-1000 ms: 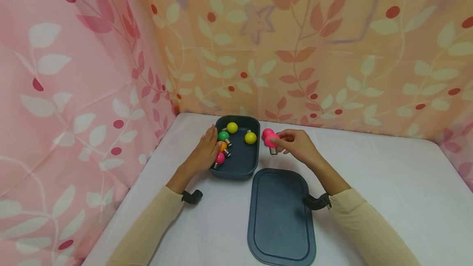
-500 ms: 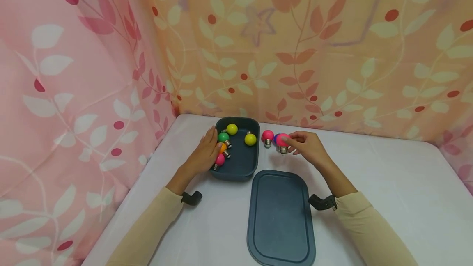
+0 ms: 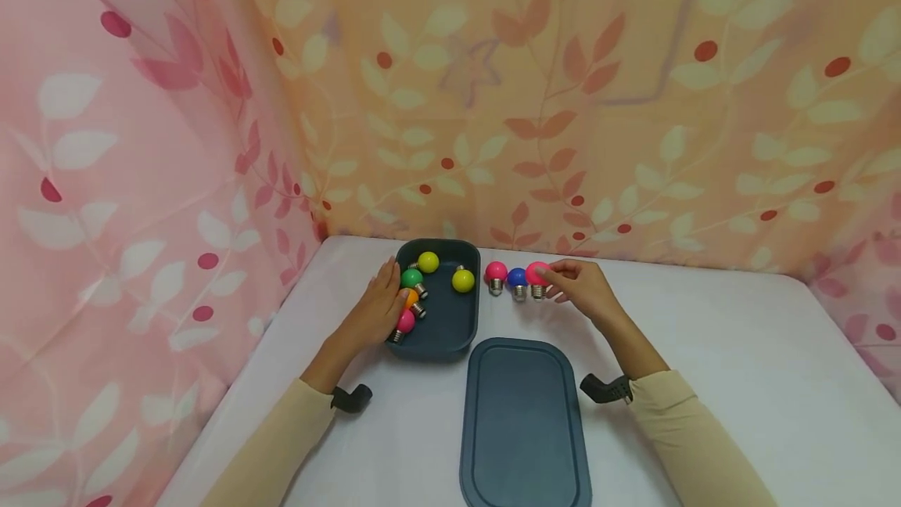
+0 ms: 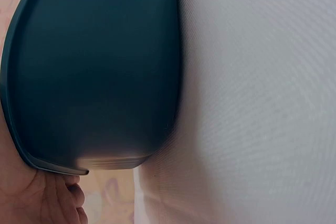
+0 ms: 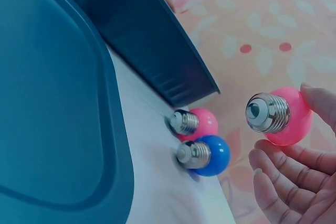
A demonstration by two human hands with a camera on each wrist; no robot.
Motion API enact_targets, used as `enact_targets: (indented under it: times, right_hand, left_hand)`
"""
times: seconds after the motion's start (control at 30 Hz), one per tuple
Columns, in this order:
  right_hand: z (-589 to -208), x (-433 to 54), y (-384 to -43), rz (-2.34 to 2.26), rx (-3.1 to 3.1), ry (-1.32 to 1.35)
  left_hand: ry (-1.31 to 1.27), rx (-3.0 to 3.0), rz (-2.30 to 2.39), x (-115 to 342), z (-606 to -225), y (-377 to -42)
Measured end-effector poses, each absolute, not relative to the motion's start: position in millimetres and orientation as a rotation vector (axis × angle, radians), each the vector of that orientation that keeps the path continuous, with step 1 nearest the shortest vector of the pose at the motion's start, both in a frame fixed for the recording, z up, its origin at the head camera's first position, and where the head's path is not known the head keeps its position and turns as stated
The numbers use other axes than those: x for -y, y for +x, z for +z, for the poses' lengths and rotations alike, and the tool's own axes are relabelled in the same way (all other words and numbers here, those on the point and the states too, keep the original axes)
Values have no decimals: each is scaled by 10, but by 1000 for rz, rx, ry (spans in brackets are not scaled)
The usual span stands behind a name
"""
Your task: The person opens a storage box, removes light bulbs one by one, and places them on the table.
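My right hand pinches a pink light bulb between thumb and fingers, its silver screw base turned toward the wrist camera. Beside it on the table are a blue bulb and another pink bulb. My left hand rests with straight fingers along the left rim of a dark blue-grey container. Inside lie two yellow bulbs, a green bulb, an orange bulb and a pink bulb, the last few close to the left hand.
A flat blue-grey lid lies on the white-covered table in front of the container. Patterned curtains stand behind the table and on the left.
My right hand has carried the pink bulb to the right, past the blue bulb, which now shows fully. The left hand stays at the container. The head view has tilted up slightly.
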State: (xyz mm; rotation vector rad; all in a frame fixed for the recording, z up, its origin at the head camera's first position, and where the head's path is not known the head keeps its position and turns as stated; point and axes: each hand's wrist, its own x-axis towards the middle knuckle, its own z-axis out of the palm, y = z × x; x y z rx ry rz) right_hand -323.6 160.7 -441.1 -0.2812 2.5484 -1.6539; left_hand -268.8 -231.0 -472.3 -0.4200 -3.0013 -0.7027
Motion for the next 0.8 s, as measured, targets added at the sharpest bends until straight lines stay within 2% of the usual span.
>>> enact_targets:
  times: [0.8]
  right_hand:
    - [-4564,-1757,-3470,-1707,-2523,-299]
  left_hand:
    - [-446,2933,-750,2297,-4760,-2645]
